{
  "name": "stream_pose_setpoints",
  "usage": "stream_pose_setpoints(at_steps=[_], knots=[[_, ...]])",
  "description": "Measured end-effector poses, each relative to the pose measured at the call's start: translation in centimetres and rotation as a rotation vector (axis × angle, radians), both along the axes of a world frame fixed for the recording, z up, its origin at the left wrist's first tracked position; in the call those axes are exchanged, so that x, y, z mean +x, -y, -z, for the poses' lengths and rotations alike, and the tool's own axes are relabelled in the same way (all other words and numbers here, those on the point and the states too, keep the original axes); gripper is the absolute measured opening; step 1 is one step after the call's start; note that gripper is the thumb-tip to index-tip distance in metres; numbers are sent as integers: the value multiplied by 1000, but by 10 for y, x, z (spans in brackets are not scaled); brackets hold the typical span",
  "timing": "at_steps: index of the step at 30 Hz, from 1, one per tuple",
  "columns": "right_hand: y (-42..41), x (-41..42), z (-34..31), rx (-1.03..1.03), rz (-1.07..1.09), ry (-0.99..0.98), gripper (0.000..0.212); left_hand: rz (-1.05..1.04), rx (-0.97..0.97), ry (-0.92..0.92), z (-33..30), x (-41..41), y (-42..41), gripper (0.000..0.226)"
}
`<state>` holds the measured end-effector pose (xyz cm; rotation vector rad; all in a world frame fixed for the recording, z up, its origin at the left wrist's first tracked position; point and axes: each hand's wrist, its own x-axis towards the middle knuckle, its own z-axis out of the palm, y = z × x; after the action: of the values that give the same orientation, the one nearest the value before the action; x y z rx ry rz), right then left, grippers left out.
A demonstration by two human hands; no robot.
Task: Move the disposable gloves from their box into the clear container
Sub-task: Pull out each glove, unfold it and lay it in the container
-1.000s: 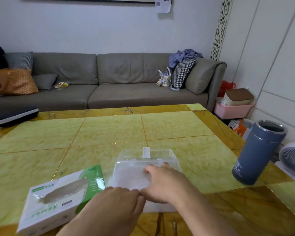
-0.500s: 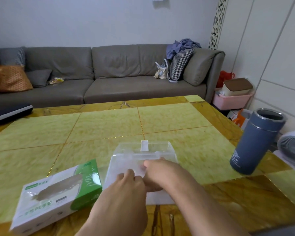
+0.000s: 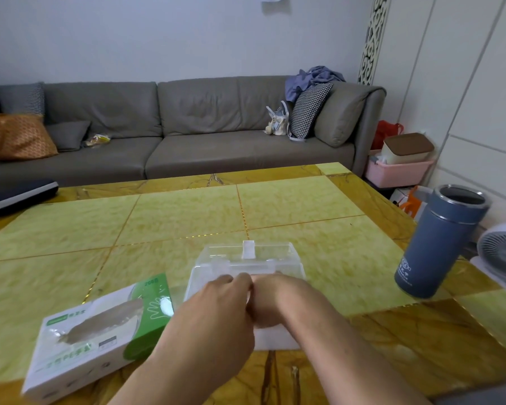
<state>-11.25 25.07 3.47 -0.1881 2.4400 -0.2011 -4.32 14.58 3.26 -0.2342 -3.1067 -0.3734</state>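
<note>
Both hands are working over the clear container (image 3: 247,264), which is sitting on the yellow-green marble-patterned table (image 3: 164,220) near its six o'clock edge. The left hand (image 3: 216,314) is reaching in from seven o'clock, its fingertips (image 3: 240,280) bunched together at the container's top. The right hand (image 3: 275,299) is lying against it from five o'clock, fingers curled down into the container. Whether either hand is pinching gloves cannot be told, since the knuckles are hiding the contact. A whitish layer is showing through the container's walls below the hands. A small clear tab is standing up at the container's far rim.

The glove box (image 3: 100,331) is lying flat just beside the container at its eight o'clock. It is white with a green end panel bearing a glove outline and the figure "200" followed by a blurred character. Its other print is too blurred to read. A torn oval opening is showing dull contents.

At the container's three o'clock, well apart, a blue-grey insulated tumbler (image 3: 438,247) is standing uncapped, with small white lettering near its base that is illegible.
</note>
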Motion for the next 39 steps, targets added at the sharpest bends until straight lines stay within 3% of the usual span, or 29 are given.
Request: stream_pose_setpoints(at_steps=[2, 4, 7, 15, 18, 21, 24, 31, 33, 35, 39], knots=[[-1, 0, 0, -13, 15, -12, 63, -62, 47, 63, 4, -8, 0, 26], [-4, 1, 1, -5, 32, -52, 63, -149, 2, 121, 9, -17, 5, 4], [-6, 3, 5, -20, 52, -77, 64, -187, -56, 201, 16, -29, 9, 17], [-11, 5, 3, 1, 56, -36, 75, -165, -196, 432, 21, -60, 5, 25], [-9, 3, -1, 24, 19, -28, 73, -135, -242, 451, 18, -63, 0, 14], [-6, 0, -1, 35, -20, -20, 72, -124, -293, 480, 16, -65, -6, 29], [-6, 1, 0, 7, -24, -24, 71, -100, -308, 501, 15, -64, -9, 31], [-19, 12, 4, -152, 39, -209, 55, -95, -130, 374, 4, -30, 2, 26], [-21, 16, 0, -133, 27, -286, 44, -59, -86, 292, -1, -16, 8, 50], [-17, 20, -2, -100, 8, -394, 25, 12, -31, 182, -7, 2, 16, 63], [-4, 29, -1, -83, -1, -677, 19, 13, 121, -119, -9, 18, 45, 49]])
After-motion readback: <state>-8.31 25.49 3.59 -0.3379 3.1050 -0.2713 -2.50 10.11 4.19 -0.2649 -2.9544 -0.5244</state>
